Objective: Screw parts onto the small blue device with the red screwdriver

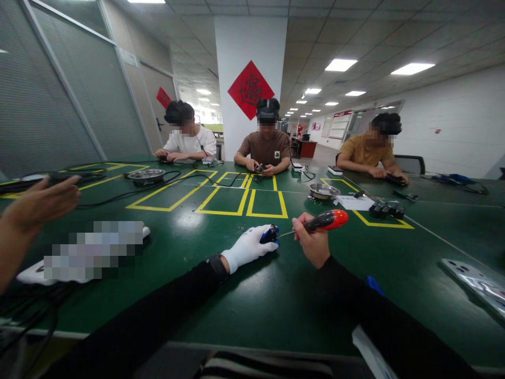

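My left hand [250, 246], in a white glove with blue fingertips, is closed around a small black part [270, 235] with a shiny metal piece on top. The part is held just over the green table. Bare and closed, my right hand [313, 243] grips a screwdriver [328, 221] with a red and black handle. Its thin shaft points left, and the tip meets or nearly meets the black part; exact contact is too small to tell. Glove and fingers hide much of the part.
Yellow tape rectangles mark the green table [189, 284]. Metal bowls [324, 190], a white paper [355, 202] and black parts [386, 209] lie farther off. A phone [475, 284] is at right. A person's hand [43, 205] reaches in at left over a white device [33, 272]. Three people sit opposite.
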Available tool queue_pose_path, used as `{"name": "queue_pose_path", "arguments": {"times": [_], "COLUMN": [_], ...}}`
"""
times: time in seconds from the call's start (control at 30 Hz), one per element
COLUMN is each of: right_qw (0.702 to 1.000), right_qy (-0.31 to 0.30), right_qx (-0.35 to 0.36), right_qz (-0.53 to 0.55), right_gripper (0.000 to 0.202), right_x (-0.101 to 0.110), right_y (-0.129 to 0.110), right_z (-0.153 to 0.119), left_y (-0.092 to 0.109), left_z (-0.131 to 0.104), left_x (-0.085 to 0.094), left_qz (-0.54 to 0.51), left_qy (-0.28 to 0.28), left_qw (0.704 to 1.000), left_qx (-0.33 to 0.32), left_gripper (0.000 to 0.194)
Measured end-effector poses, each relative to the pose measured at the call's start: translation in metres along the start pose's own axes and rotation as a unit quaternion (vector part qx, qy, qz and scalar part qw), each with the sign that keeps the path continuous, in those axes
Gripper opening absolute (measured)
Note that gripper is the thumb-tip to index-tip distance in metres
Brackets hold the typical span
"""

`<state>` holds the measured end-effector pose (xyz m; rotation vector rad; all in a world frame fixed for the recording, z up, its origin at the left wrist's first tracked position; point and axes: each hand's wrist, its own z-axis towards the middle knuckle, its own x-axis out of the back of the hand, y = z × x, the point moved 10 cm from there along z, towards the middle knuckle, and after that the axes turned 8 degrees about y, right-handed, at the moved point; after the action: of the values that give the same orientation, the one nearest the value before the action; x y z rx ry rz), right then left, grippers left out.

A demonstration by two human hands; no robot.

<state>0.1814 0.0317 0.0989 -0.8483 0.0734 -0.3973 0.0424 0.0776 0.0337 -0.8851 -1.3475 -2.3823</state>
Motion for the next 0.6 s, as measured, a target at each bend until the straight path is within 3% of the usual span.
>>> {"name": "queue_pose_path", "arguments": {"times": [0.27,0.4,0.6], "right_qw": [1.000,1.000,0.976], "right_qy": [-0.004,0.005,0.191], "right_qx": [0.001,-0.009,-0.001], "right_qz": [-0.004,0.010,0.108], "right_gripper": [0.030,0.029,0.033], "right_x": [-0.001,0.000,0.039], "right_y": [0.000,0.004,0.013], "right_z": [0.000,-0.001,0.001], "left_y": [0.006,0.005,-0.005], "left_z": [0.000,-0.001,-0.004], "left_x": [0.004,-0.002,-0.008], "left_qz": [0.016,-0.011,-0.022], "left_qy": [0.010,-0.028,-0.042], "left_qw": [1.000,1.000,0.998], "left_qx": [-0.012,-0.004,0.030], "left_gripper": [0.034,0.032,0.042]}}
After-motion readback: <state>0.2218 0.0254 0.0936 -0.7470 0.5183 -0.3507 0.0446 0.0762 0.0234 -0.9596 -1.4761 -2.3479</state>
